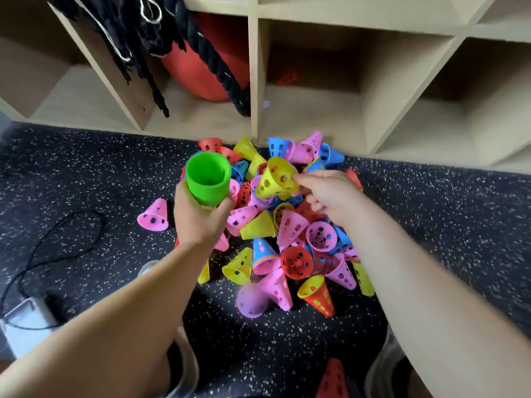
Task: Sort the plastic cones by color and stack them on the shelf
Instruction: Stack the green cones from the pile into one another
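Cones begin right by the person's feet, where one red cone [333, 379] lies alone. A little farther, a big mixed heap [287, 239] of pink, yellow, blue and red cones sits on the dark speckled floor [86, 168]. Over the heap, the left hand [198, 219] has its fingers curled round a green cone [208, 182], wide mouth up. Whether more green ones sit inside it cannot be told. Just beside it, the right hand [330, 196] pinches the edge of a yellow cone [275, 178] with thumb and fingertips, at the top of the heap. The step looks like pulling that yellow one free. It should probably come straight up and slowly, so the cones leaning on it do not roll away. Yellow should not go into the green; it likely needs its own pile. Farthest off stands the wooden shelf [254, 81], its open boxes right behind the heap. One box holds a red ball [201, 70] and a black rope [212, 61]; the next box looks good for stacks.
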